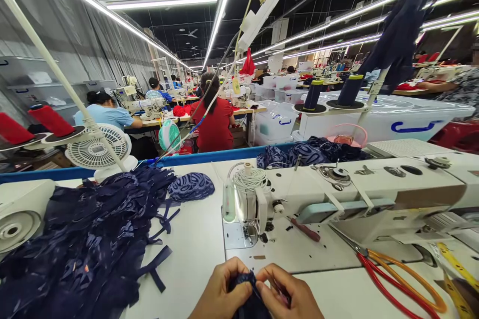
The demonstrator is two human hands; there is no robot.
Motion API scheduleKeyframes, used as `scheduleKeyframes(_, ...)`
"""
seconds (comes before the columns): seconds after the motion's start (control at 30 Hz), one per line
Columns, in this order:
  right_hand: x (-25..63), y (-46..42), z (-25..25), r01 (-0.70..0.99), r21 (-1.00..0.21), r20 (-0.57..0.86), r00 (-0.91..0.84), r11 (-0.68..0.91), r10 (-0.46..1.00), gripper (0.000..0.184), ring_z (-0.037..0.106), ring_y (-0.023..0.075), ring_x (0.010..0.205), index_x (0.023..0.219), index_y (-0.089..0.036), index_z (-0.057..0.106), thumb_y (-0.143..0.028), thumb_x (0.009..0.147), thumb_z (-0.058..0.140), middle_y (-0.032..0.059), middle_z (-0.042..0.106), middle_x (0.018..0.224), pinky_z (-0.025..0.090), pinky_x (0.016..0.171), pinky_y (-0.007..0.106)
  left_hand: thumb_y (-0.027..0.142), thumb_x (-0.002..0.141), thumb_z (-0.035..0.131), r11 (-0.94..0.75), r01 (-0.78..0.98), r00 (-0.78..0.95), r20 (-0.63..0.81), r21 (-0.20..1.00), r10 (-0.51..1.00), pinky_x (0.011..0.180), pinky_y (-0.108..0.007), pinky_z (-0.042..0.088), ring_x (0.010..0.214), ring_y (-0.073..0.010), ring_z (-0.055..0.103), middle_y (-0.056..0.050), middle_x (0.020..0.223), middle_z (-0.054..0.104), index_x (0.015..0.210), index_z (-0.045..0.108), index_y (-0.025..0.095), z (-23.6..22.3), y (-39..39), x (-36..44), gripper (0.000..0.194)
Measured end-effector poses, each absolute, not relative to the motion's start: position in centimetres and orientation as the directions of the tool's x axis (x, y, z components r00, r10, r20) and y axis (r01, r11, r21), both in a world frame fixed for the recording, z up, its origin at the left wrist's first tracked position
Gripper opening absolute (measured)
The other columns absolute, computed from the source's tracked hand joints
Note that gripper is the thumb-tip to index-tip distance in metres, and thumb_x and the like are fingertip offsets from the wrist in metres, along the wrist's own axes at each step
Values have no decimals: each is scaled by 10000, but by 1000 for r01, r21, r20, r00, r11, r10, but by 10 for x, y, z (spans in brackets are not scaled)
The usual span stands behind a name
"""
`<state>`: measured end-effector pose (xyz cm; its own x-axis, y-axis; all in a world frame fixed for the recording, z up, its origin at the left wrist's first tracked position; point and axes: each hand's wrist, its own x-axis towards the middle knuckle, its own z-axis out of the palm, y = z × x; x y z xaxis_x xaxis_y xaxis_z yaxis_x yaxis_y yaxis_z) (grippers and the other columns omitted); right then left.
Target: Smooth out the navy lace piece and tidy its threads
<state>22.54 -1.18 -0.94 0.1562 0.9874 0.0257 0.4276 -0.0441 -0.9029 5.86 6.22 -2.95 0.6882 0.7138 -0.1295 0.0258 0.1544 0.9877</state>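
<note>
Both of my hands are close together at the front edge of the sewing table. My left hand (228, 289) pinches a piece of dark navy fabric (249, 304) between thumb and fingers. My right hand (286, 291) grips the same fabric just to the right, fingertips nearly meeting the left thumb. Most of the cloth hangs below the picture's lower edge. Beyond the hands stands a white sewing machine (299, 189), its needle area a little ahead of them. A large heap of navy fabric pieces (97, 229) covers the table on the left.
Scissors with red and orange handles (396, 279) lie at right, beside a yellow tape measure (458, 269). A dark red-handled tool (307, 230) rests on the machine bed. A folded patterned navy piece (191, 186) lies by the heap. Behind are a white fan (98, 145) and other people sewing.
</note>
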Motion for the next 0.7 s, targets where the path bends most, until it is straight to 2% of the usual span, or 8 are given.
scheduleKeyframes(0.1, 227, -8, -19, 388, -920, -33, 72, -59, 997, 235, 324, 121, 575, 746, -210, 543, -417, 851, 507, -70, 328, 605, 268, 545, 238, 372, 790, 666, 134, 20, 707, -109, 991, 699, 602, -237, 297, 643, -105, 370, 41, 701, 460, 812, 493, 175, -28, 62, 58, 263)
scheduleKeyframes(0.27, 233, -8, -34, 357, -933, -49, 1, -46, 999, 280, 336, 127, 623, 735, -226, 420, -432, 921, 454, -61, 348, 656, 280, 579, 244, 386, 820, 662, 79, 27, 699, -75, 997, 711, 634, -237, 327, 670, -115, 415, 30, 753, 497, 1003, 558, 177, -24, 60, 58, 296)
scheduleKeyframes(0.4, 235, -7, -35, 342, -940, -43, -54, -22, 998, 345, 322, 132, 641, 723, -232, 359, -483, 948, 431, -60, 316, 681, 282, 596, 249, 443, 819, 650, 69, 56, 675, -89, 996, 732, 618, -244, 329, 651, -116, 414, 18, 735, 512, 896, 587, 163, -22, 58, 59, 297)
scheduleKeyframes(0.53, 235, -5, -31, 317, -948, -61, -109, -23, 992, 377, 325, 137, 658, 746, -230, 370, -541, 956, 413, -55, 313, 703, 284, 612, 254, 496, 796, 652, 122, 103, 686, -160, 987, 710, 589, -245, 295, 614, -105, 381, 40, 673, 468, 838, 550, 164, -21, 60, 59, 350)
scheduleKeyframes(0.7, 234, -6, -35, 302, -953, -73, -109, -37, 991, 405, 310, 137, 655, 737, -229, 381, -574, 945, 425, -57, 301, 697, 278, 607, 256, 599, 739, 674, 279, 126, 698, -285, 952, 657, 583, -237, 297, 605, -98, 388, 53, 665, 465, 829, 537, 169, -19, 62, 59, 460)
